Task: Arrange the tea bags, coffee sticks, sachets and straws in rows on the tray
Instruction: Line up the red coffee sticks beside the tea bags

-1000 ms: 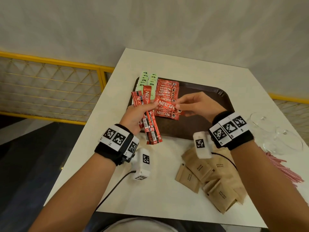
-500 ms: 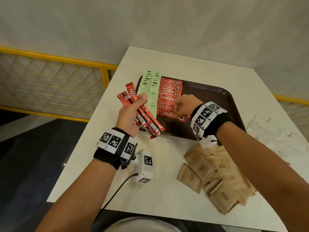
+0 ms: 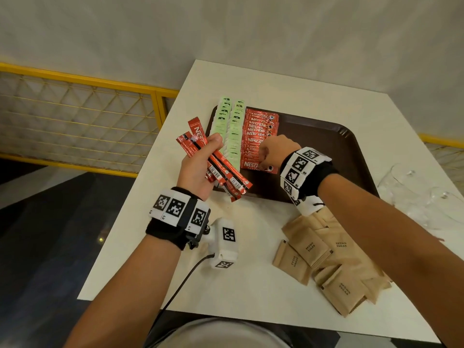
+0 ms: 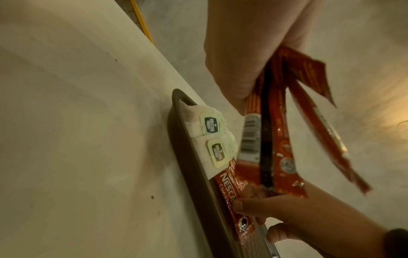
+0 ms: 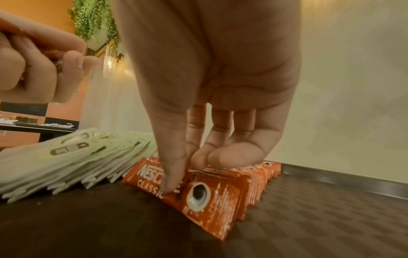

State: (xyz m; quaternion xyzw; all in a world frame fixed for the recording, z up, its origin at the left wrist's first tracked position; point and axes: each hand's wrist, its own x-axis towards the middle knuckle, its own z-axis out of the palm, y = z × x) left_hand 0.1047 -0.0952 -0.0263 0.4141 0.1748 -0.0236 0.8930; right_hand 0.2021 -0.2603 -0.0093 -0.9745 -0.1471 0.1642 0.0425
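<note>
At far left you see a yellow railing (image 3: 80, 81) w/ wire mesh, and a dark floor (image 3: 37, 234) lower down beside the white bench (image 3: 251, 285). A pale wall (image 3: 251, 28) stands behind the bench. Your left hand (image 3: 198, 169) is clenched around a bunch of red coffee sticks (image 3: 213, 164), held in the air over the left edge of the brown tray (image 3: 339, 151). On the tray, two rows of green tea bags (image 3: 231, 129) lie along the left side, overlapping. Just beside them on the right is a row of red coffee sachets (image 3: 258, 131), also overlapping. Your right hand (image 3: 273, 153) is on the nearest sachet of this row; in the right wrist view thumb and fingertips (image 5: 174, 183) pinch it at the front. The right part of the tray has a checkered texture. On the bench near you, right of centre, brown sugar sachets (image 3: 334, 267) lie in a loose pile, off the tray. At far right are clear glasses (image 3: 421, 202), a bit blurred.
</note>
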